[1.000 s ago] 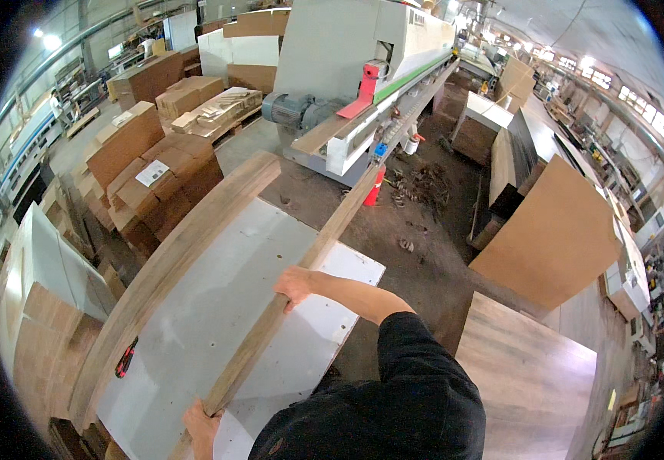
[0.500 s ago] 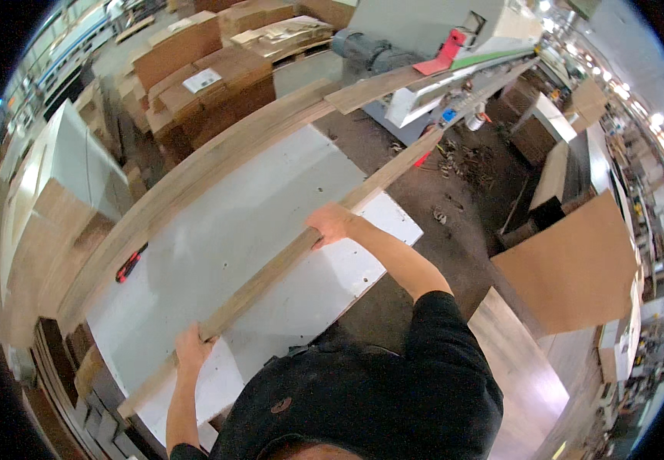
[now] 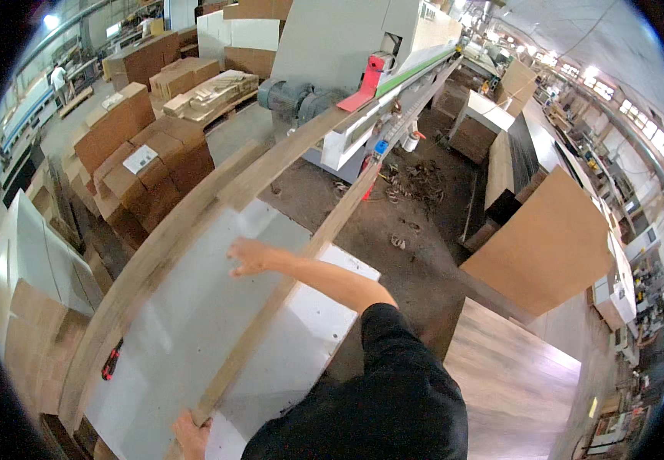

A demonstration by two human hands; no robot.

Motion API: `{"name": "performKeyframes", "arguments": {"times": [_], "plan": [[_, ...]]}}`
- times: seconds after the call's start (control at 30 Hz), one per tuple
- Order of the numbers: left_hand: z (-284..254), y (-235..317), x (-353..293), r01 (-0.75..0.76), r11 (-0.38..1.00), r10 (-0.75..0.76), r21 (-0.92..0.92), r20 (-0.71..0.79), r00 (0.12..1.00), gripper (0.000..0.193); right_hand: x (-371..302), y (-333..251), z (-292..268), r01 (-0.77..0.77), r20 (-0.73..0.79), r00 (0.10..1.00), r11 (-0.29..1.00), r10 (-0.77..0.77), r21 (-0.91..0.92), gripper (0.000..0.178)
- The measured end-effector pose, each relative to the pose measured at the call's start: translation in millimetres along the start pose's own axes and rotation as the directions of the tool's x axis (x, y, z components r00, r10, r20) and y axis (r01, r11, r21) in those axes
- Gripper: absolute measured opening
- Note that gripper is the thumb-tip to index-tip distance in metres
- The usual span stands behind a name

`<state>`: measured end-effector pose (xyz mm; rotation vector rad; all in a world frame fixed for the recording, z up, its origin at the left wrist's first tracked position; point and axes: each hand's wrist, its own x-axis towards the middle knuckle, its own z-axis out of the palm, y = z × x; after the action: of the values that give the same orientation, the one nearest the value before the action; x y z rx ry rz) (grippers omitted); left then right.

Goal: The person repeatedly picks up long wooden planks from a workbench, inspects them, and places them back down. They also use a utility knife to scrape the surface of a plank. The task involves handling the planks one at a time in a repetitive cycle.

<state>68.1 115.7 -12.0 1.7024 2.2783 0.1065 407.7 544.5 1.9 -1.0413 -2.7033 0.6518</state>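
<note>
A long wood-grain strip (image 3: 233,356) runs slantwise across a white panel (image 3: 163,307), its far end reaching up to the machine. My left hand (image 3: 191,434) is closed around the strip near the lower edge of the view. Off the strip, my right hand (image 3: 249,256) hangs over the far part of the panel, fingers stretched out and nothing in them; its forearm crosses above the strip. Beyond that hand, a second wood-grain strip (image 3: 274,173) leads to the machine, next to a long board (image 3: 128,268) along the panel's left edge. A red and black knife-like tool (image 3: 112,362) rests on the panel's left side.
A grey machine (image 3: 332,46) with a red guard (image 3: 366,83) and motor stands ahead. Stacked cardboard boxes (image 3: 148,180) are at the left. Scraps (image 3: 416,180) litter the floor. A brown sheet (image 3: 547,241) and a wood-grain panel (image 3: 508,376) lie to the right.
My right hand has let go of the strip and moved left, over the panel. My left hand still grips the strip. The whole view has shifted, showing more of the machine and hall.
</note>
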Motion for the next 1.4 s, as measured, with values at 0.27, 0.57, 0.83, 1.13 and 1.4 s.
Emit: {"name": "performKeyframes", "arguments": {"times": [0.27,0.57,0.83,1.13,1.4], "plan": [[-39,24,7,-0.119,0.989,0.093,0.086,0.258,0.962,0.06,117,28,-5,-0.028,-0.407,0.91,0.966,-0.081,-0.256,0.069],[-33,25,13,-0.094,0.986,0.114,-0.136,0.153,0.982,0.053,192,-38,40,-0.153,-0.197,0.974,0.964,0.111,-0.216,0.029],[34,-19,-6,0.133,0.991,-0.133,0.016,-0.008,0.991,0.048,223,-97,59,0.175,-0.062,0.982,0.982,-0.179,-0.076,0.041],[15,-8,10,0.014,0.998,-0.011,-0.067,0.034,0.999,0.047,177,72,-45,-0.023,0.006,1.0,0.992,0.023,-0.121,0.056],[41,-43,-14,0.128,0.991,-0.114,-0.037,0.266,0.957,0.061,145,223,-121,-0.056,-0.035,0.998,0.919,0.046,-0.391,0.032]]}}
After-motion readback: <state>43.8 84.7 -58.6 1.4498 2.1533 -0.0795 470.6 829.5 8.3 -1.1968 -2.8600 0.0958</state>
